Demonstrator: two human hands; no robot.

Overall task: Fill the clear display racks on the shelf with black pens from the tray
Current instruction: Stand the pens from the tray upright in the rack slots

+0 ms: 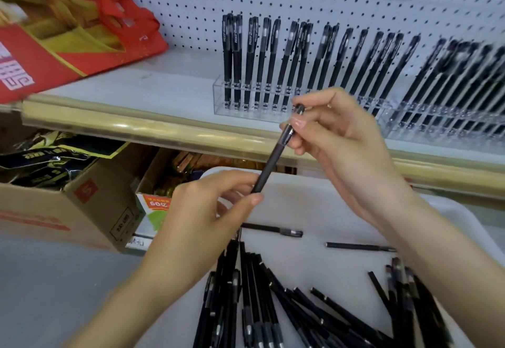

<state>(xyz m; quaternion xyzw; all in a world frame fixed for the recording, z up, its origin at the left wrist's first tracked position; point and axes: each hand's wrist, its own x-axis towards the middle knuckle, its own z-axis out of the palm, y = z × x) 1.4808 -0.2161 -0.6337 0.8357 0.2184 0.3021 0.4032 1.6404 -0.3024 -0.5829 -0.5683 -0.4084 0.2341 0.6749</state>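
Above a white tray [328, 205] of loose pens [259, 306], facing clear racks [246, 103] on the shelf [169, 88], my left hand [207, 216] and right hand [344, 145] are pinching one black pen [273, 156] by opposite ends.

The left forearm [131, 301] and right forearm [451, 238] are bare and slender along their whole visible length. The left hand [207, 211] and right hand [336, 140] are bare too, with long, slim fingers. The right thumbnail [298, 122] and left thumbnail [257, 199] are short, rounded and natural-looking, with a faint sheen.
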